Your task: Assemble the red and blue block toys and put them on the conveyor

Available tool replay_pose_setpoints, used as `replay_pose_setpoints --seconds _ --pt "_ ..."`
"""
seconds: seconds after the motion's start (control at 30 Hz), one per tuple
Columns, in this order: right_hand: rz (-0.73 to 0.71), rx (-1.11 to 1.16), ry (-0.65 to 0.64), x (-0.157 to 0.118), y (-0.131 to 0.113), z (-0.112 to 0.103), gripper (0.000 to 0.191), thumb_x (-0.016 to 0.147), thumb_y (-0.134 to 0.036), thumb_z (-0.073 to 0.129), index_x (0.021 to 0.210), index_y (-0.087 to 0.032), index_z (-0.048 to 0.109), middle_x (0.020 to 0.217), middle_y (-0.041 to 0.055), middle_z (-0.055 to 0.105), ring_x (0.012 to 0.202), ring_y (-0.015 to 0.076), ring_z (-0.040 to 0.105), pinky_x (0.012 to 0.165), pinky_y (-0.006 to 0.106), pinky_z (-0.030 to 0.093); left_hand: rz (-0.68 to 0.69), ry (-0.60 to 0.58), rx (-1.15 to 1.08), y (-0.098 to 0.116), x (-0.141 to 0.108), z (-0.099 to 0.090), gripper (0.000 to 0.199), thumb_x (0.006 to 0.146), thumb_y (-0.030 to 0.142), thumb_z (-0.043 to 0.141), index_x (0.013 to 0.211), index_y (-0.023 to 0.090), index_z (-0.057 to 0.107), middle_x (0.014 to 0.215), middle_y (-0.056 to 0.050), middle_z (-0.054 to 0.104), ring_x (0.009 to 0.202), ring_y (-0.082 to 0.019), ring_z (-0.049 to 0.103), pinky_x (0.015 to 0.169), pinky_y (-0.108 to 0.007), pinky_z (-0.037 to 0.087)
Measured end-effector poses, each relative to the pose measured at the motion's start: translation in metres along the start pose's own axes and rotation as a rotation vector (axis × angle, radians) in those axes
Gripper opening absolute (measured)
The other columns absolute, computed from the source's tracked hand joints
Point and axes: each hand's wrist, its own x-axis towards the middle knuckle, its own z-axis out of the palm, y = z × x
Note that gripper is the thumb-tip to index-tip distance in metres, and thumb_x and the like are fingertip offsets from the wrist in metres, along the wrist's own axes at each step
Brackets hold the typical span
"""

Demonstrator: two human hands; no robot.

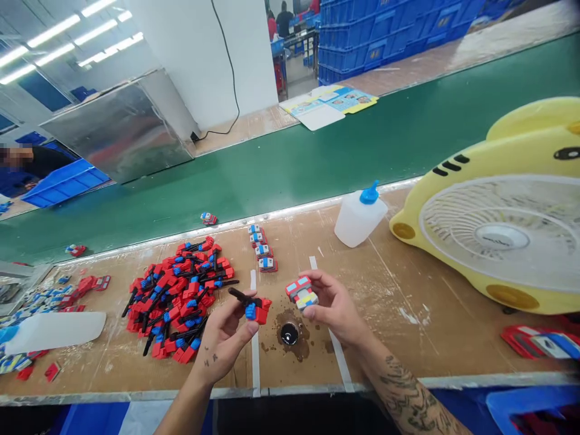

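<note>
1. Red plastic is showing in your left hand [229, 338]: thumb and fingers are pinching a red piece [261, 313] with blue and black parts, its black rod sticking out to the left. A loose pinch could be letting it twist.

2. Your right hand [335, 305] is grasping a toy vehicle [301, 293], red, white and blue with a yellow patch, at its right side. Its other end is hanging unsupported, so an off-centre push could be tipping it out of your fingers.

3. Both parts are hovering near a dark round cup [289, 334], apart from each other. Anything slipping could be landing in or beside it, because your hands are working so close above.

4. Wet brown stains [302, 345] are surrounding that cup; a part or fingertip brushing them could be picking up a smear.

5. On your left, a heap [176, 302] of similar red pieces is lying close to your hand. Rods are jutting from it, so a careless sweep could be snagging one and spilling others.

6. Beyond your hands, four vehicles are standing in a row [263, 249]; a long reach could be knocking them askew, since they are sitting nearly end to end.
</note>
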Motion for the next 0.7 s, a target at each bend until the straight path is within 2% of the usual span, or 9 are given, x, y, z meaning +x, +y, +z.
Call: replay_pose_setpoints --seconds 0.07,0.17,0.3,0.43,0.53,0.6,0.67,0.7 --pt "-0.04 -0.056 -0.006 0.001 0.002 0.008 0.06 0.06 -0.036 0.095 0.112 -0.027 0.066 0.101 0.0046 0.07 0.096 0.0241 0.066 0.087 0.037 0.053 -0.063 0.031 -0.112 0.001 0.003 0.006 0.04 0.084 0.026 0.072 0.123 0.019 0.065 0.113 -0.009 0.073 0.105 -0.023 0.07 0.09 -0.03 0.056" --pt "-0.1 -0.193 -0.037 0.001 0.004 0.017 0.06 0.064 -0.038 0.093 0.116 -0.028 0.064 0.107 0.0058 0.068 0.101 0.0266 0.064 0.092 0.04 0.052 -0.112 0.016 -0.185 0.005 0.009 0.011 0.042 0.084 0.029 0.073 0.123 0.017 0.066 0.113 -0.01 0.072 0.106 -0.024 0.068 0.092 -0.031 0.055" --pt "-0.189 -0.488 -0.031 0.003 0.0 0.027 0.057 0.07 -0.038 0.089 0.119 -0.03 0.062 0.113 0.0061 0.065 0.102 0.0279 0.063 0.092 0.041 0.052 -0.163 0.05 -0.231 0.008 0.017 0.014 0.044 0.084 0.034 0.072 0.125 0.016 0.066 0.117 -0.012 0.071 0.111 -0.027 0.066 0.095 -0.036 0.055" --pt "-0.394 -0.755 -0.052 0.013 -0.009 0.043 0.049 0.078 -0.032 0.083 0.12 -0.03 0.059 0.112 0.0075 0.066 0.099 0.0287 0.063 0.087 0.043 0.054 -0.157 0.222 -0.302 0.004 0.022 0.026 0.044 0.084 0.039 0.071 0.121 0.014 0.067 0.118 -0.014 0.07 0.121 -0.03 0.061 0.101 -0.039 0.051" --pt "-0.691 -0.911 -0.096 0.025 -0.01 0.062 0.049 0.085 -0.018 0.073 0.129 -0.031 0.054 0.112 0.0097 0.066 0.102 0.03 0.061 0.087 0.046 0.054 -0.116 0.36 -0.401 0.005 0.029 0.044 0.062 0.075 0.035 0.08 0.129 0.017 0.056 0.119 -0.014 0.068 0.118 -0.028 0.063 0.097 -0.035 0.053" --pt "-0.839 -0.981 -0.102 0.035 -0.007 0.076 0.055 0.086 -0.008 0.063 0.135 -0.03 0.051 0.113 0.011 0.065 0.105 0.0298 0.059 0.089 0.048 0.053 -0.099 0.455 -0.414 0.008 0.04 0.051 0.075 0.068 0.03 0.084 0.133 0.02 0.048 0.119 -0.013 0.066 0.114 -0.025 0.064 0.094 -0.032 0.053" --pt "-0.886 -1.004 -0.104 0.049 -0.006 0.085 0.057 0.086 -0.004 0.059 0.137 -0.029 0.049 0.113 0.0117 0.064 0.106 0.029 0.058 0.091 0.048 0.053 -0.077 0.525 -0.397 0.009 0.057 0.047 0.075 0.067 0.028 0.084 0.131 0.02 0.046 0.116 -0.011 0.066 0.11 -0.022 0.065 0.094 -0.03 0.052" --pt "-0.876 -1.002 -0.119 0.059 -0.005 0.088 0.055 0.087 -0.006 0.059 0.136 -0.029 0.049 0.115 0.0119 0.064 0.108 0.0289 0.058 0.092 0.048 0.052 -0.055 0.537 -0.378 0.008 0.069 0.04 0.071 0.068 0.029 0.082 0.129 0.02 0.047 0.113 -0.01 0.066 0.107 -0.022 0.066 0.093 -0.03 0.052"
